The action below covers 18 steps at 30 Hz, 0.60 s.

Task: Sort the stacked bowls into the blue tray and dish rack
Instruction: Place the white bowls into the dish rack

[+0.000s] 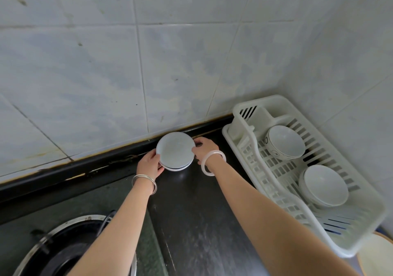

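Note:
A stack of white bowls stands on the black counter close to the tiled wall. My left hand grips the stack's left side and my right hand grips its right side. The top bowl looks slightly raised above the one under it. To the right, a white plastic dish rack holds one bowl with a dark rim line at the back and a small stack of plain white bowls nearer me. No blue tray is in view.
A gas burner with a metal ring sits at the lower left. A pale round dish shows at the lower right corner, partly under the rack. The tiled wall runs along the counter's back and right.

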Each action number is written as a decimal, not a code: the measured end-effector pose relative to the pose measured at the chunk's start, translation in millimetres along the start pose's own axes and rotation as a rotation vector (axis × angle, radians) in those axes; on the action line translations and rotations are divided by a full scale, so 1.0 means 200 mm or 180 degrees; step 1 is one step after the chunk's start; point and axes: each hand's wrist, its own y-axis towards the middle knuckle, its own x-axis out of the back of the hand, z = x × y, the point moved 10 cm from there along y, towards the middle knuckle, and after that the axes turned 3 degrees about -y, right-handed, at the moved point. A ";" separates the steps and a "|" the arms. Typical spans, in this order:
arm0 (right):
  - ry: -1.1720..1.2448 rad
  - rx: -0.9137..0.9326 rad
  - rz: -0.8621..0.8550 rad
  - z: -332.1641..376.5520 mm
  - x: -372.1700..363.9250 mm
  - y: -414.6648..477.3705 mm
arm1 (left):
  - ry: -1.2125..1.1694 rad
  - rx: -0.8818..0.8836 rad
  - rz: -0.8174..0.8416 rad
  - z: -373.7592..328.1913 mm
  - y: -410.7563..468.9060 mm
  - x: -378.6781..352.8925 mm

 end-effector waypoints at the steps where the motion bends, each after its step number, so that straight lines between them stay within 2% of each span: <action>1: 0.0385 -0.0151 0.0190 -0.03 -0.04 0.00 | -0.0038 0.0061 -0.0003 0.00 0.00 0.00; 3: 0.1089 -0.0468 0.0521 -0.07 -0.11 -0.02 | -0.0081 0.0133 -0.0011 0.00 -0.01 0.00; 5: 0.1345 -0.0490 0.0580 -0.08 -0.13 -0.03 | 0.0050 0.0081 -0.0031 -0.01 -0.02 0.00; 12: 0.1496 -0.0342 0.0248 -0.13 0.03 -0.11 | 0.0308 -0.0048 0.0132 -0.04 -0.13 -0.10; 18: 0.1857 -0.0202 -0.0039 -0.18 0.41 -0.31 | 0.0732 -0.0788 0.0505 -0.21 -0.33 -0.42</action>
